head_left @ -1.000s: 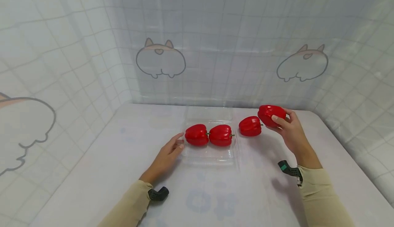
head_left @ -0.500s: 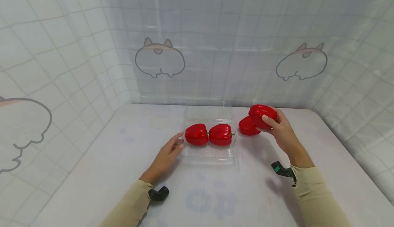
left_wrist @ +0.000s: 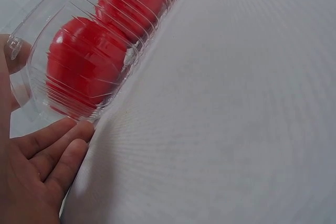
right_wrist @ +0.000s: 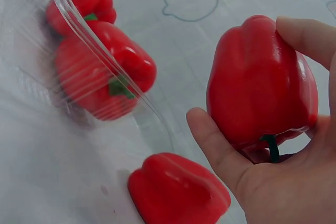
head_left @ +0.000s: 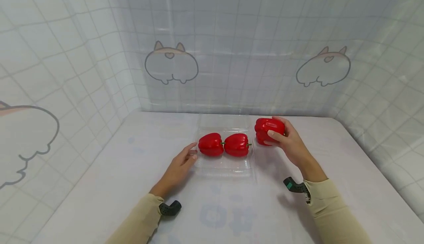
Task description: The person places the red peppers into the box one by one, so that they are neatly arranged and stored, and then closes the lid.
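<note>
My right hand (head_left: 293, 146) grips a red bell pepper (right_wrist: 257, 85) with a green stem, fingers and thumb on opposite sides. In the head view it covers a loose bell pepper, which shows in the right wrist view as a second red pepper (right_wrist: 176, 190) on the table beside the container. The clear plastic container (head_left: 228, 165) stands left of it, lid open towards the back. Inside lie two more peppers, the left one (head_left: 211, 144) and the right one (head_left: 236, 145). At the container's left end my left hand (head_left: 177, 168) touches the wall with fairly straight fingers (left_wrist: 65, 163).
The table (head_left: 132, 185) is covered with a pale, faintly patterned sheet. White checked curtains (head_left: 232, 71) with cartoon animals enclose it at the back and on both sides. Each wrist bears a dark camera mount, the right one (head_left: 294, 186) with a green patch.
My right hand has moved left and slightly down with the bell pepper, which now covers the loose one in the head view. The left hand and container have stayed in place.
</note>
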`<state>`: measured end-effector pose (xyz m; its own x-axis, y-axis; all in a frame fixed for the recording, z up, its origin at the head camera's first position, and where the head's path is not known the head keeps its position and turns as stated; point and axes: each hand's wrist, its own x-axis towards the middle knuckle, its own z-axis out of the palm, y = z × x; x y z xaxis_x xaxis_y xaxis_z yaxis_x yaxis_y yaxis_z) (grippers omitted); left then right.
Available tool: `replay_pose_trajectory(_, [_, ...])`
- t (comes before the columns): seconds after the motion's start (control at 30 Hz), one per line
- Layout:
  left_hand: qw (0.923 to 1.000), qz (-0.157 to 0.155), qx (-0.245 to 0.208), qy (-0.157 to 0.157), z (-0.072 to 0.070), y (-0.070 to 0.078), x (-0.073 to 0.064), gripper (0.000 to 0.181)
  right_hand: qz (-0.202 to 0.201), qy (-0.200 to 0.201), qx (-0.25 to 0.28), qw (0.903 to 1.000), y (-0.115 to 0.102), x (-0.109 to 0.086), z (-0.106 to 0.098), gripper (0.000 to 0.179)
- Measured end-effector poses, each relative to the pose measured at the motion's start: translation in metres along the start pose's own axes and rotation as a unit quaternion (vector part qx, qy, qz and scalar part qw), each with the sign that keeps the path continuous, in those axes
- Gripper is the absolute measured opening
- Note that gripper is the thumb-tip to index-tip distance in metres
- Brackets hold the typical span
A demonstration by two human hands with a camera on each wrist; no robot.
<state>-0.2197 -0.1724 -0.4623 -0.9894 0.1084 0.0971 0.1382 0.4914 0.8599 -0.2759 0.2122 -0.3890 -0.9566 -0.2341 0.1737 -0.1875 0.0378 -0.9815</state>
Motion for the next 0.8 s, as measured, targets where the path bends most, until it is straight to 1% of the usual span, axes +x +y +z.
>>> replay_pose_trajectory(0.1, [1.0, 0.002, 0.0, -0.002, 0.0, 0.0, 0.0, 0.051, 0.007, -0.013, -0.004, 0.9999, 0.001, 0.0, 0.003, 0.077])
replay_pose_trajectory(0.23, [1.0, 0.005, 0.008, 0.0, 0.0, 0.001, 0.0, 0.052, -0.001, -0.033, -0.006, 0.9995, 0.0, 0.0, 0.006, 0.073])
replay_pose_trajectory(0.37, [0.9999, 0.005, 0.01, 0.001, -0.001, 0.001, 0.0, 0.053, 0.001, -0.042, 0.017, 0.999, -0.003, -0.002, 0.009, 0.064])
replay_pose_trajectory(0.43, [0.9999, 0.005, 0.01, 0.001, -0.001, 0.001, 0.0, 0.053, 0.01, -0.043, 0.034, 0.9985, -0.004, -0.003, 0.012, 0.061])
replay_pose_trajectory(0.53, [1.0, 0.004, 0.008, 0.001, -0.001, 0.0, 0.0, 0.053, 0.019, -0.048, 0.043, 0.9977, -0.004, -0.003, 0.017, 0.06])
replay_pose_trajectory(0.63, [0.9999, 0.007, 0.008, 0.001, -0.001, 0.0, 0.001, 0.052, 0.023, -0.056, 0.037, 0.9975, -0.004, -0.003, 0.021, 0.06])
replay_pose_trajectory(0.8, [0.9999, 0.011, 0.006, 0.0, -0.001, -0.001, 0.001, 0.051, 0.011, -0.058, 0.01, 0.9982, -0.004, -0.004, 0.026, 0.06])
